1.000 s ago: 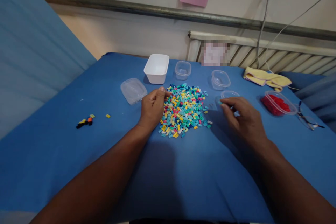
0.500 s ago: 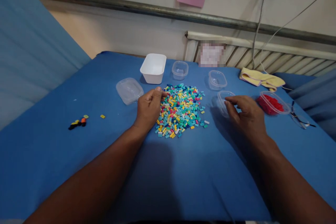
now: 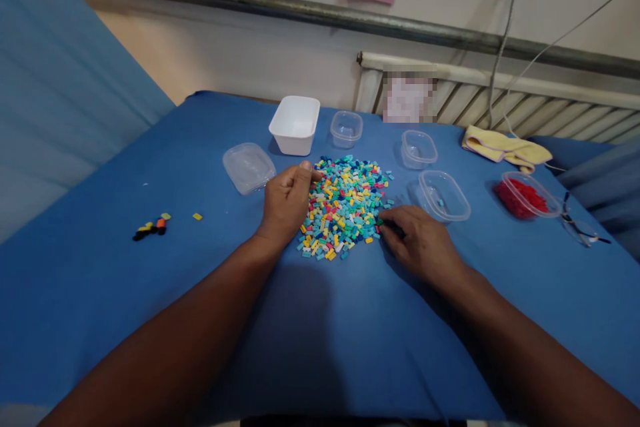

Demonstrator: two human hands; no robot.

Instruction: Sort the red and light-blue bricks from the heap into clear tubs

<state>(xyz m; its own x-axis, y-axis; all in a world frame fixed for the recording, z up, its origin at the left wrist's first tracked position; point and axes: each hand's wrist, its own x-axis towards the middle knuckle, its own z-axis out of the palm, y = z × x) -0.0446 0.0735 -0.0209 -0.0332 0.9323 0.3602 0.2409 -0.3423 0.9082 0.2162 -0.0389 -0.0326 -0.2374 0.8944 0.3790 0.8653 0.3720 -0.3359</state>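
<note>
A pile of small multicoloured plastic bricks [image 3: 345,207] lies on the blue-covered table. At its left edge rests my left hand [image 3: 287,200], fingers curled and thumb on top; whatever is inside them is hidden. My right hand [image 3: 417,237] is at the pile's right edge, thumb and forefinger closing on a small green brick [image 3: 381,221]. Just behind that hand stands a clear plastic container [image 3: 457,213] with a small turquoise brick [image 3: 441,203] inside.
A white tub [image 3: 295,140], two clear containers [image 3: 346,130] [image 3: 419,150] and a clear lid [image 3: 249,168] stand around the pile. Farther right are a container of red pieces [image 3: 525,199], glasses [image 3: 580,230] and a yellow cloth [image 3: 505,147]. Several dark and bright pieces [image 3: 153,227] lie left.
My right hand has moved left from over the clear container to the pile's right edge. A turquoise brick now shows in that container. My left hand stays by the pile.
</note>
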